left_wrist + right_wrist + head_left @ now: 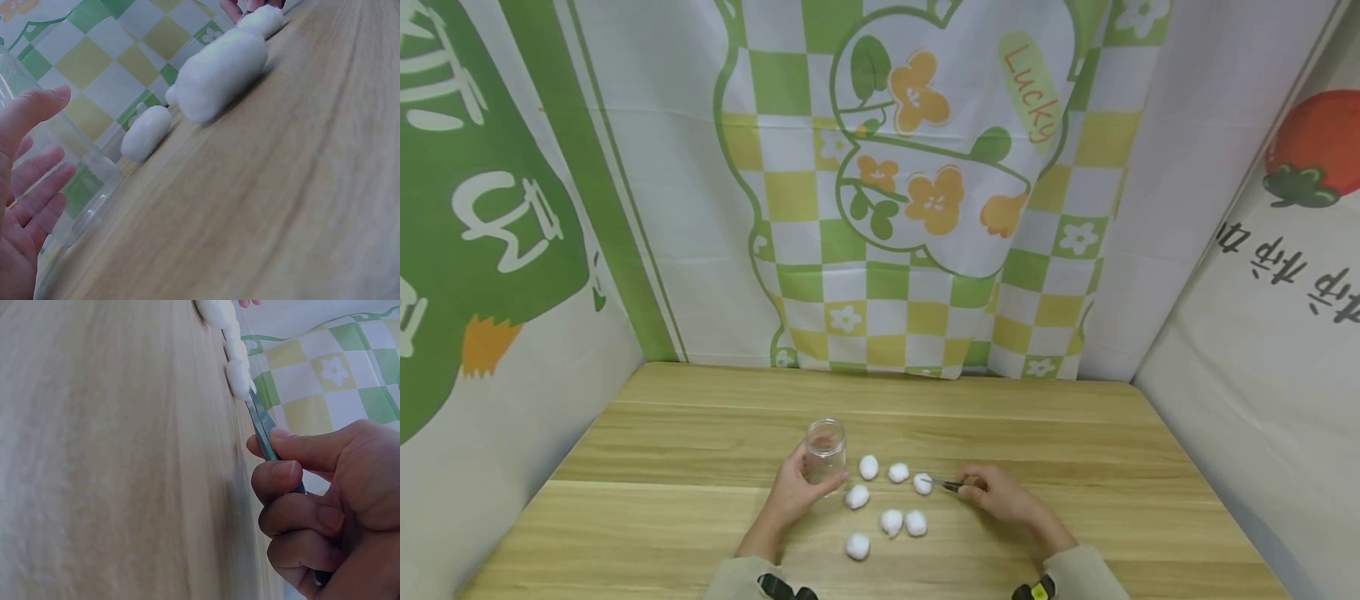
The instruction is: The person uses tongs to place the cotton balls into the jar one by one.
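Observation:
In the head view my left hand (795, 490) grips a clear, open-topped jar (825, 454), thumb on one side and fingers round the other. The left wrist view shows the jar's base (100, 203) close to the tabletop. My right hand (319, 506) holds a pair of tweezers (262, 428) between thumb and curled fingers. The tweezer tips reach the rightmost white cotton ball (922, 483); whether they pinch it I cannot tell. Several more cotton balls lie between the hands, among them one (857, 497) just right of the jar and one (857, 547) nearest me.
The wooden table (1045, 425) has its back edge against a hanging curtain (790, 200) with green and yellow checks. Printed cloths hang along the left and right sides. Dark straps (1033, 588) sit on both sleeves.

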Demonstrator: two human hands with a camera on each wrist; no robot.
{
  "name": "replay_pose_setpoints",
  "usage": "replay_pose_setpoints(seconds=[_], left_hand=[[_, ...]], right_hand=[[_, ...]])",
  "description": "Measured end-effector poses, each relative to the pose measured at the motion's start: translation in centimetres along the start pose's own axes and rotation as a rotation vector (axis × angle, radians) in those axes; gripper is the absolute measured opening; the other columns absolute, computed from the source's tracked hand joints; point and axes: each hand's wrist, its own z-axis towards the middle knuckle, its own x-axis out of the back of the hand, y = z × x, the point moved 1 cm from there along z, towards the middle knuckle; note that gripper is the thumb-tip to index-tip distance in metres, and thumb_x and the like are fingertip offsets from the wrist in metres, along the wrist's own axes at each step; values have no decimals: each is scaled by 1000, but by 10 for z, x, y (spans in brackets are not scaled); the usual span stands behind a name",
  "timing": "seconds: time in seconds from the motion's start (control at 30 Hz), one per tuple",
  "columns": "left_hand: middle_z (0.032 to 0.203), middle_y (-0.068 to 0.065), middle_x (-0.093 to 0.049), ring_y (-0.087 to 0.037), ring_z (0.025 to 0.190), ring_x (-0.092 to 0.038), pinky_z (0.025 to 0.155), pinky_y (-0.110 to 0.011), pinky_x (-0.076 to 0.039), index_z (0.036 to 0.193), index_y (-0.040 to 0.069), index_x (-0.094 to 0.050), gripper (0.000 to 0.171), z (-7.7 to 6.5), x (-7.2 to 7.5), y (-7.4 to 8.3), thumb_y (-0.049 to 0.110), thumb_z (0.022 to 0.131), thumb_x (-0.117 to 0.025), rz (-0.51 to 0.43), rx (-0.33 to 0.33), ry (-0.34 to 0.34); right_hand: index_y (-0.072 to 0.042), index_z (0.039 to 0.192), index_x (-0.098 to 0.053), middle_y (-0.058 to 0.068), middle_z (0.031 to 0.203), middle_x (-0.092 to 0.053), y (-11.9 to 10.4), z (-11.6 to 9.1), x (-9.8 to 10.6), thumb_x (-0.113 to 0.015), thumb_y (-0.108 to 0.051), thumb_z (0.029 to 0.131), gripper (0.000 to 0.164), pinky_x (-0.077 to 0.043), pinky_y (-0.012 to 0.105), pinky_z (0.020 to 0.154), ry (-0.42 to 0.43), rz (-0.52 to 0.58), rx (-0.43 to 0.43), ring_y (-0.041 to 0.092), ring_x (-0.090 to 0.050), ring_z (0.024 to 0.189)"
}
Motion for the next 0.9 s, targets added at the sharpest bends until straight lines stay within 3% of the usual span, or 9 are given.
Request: replay_pose_setpoints(seconds=[0.37,0.9], left_hand=[[121,-10,-67,-13,111,-58,101,-46,-45,124,11,-58,58,0,0,-2,15,72,-83,18,4,2],[121,-9,-67,-14,112,-58,104,-50,-45,125,12,-57,58,0,0,-1,15,73,-83,4,18,-6]], right_hand=[[2,108,-60,13,74,-62,-2,0,-1,-55,-14,97,20,-39,17,58,74,6,12,-2,-45,64],[-6,111,-63,-2,69,-47,-13,4,1,-54,-18,98,20,-36,16,53,158,-20,-56,1,-40,60]])
